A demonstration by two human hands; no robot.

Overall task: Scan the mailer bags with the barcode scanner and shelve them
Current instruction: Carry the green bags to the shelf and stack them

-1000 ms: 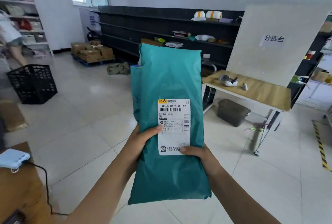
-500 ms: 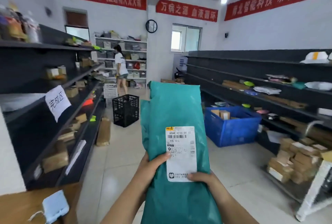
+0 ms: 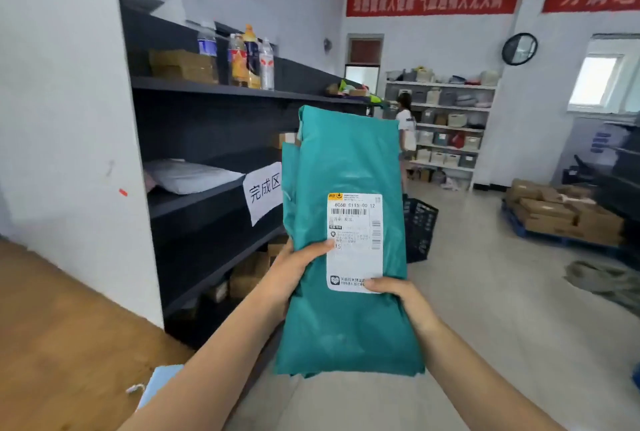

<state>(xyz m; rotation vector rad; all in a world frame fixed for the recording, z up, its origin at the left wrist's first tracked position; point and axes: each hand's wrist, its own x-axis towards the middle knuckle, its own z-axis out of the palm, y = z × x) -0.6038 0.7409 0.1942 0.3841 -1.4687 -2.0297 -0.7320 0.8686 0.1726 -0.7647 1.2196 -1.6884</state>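
Note:
I hold a teal mailer bag (image 3: pixel 346 160) upright in front of me, with a white barcode label (image 3: pixel 355 219) facing me. A second teal bag edge shows behind it on the left. My left hand (image 3: pixel 294 268) grips its left side, thumb on the label. My right hand (image 3: pixel 391 288) grips the lower right, thumb at the label's bottom. The dark shelf unit (image 3: pixel 207 195) stands just left of the bag, with a paper sign (image 3: pixel 263 190) on its middle shelf edge. A pale blue device (image 3: pixel 157 385), perhaps the scanner, lies on the wooden table (image 3: pixel 62 326) at lower left.
A grey mailer (image 3: pixel 190 176) lies on the middle shelf. Bottles (image 3: pixel 246 60) and boxes stand on the upper shelf. A black crate (image 3: pixel 420 230) sits on the floor behind the bag. Cardboard boxes (image 3: pixel 561 212) are stacked at right. A person (image 3: pixel 407 126) stands by the far white shelves.
My view has swung left, from the open room toward the dark shelf unit, which is now close. Both hands keep the same grip on the teal bag.

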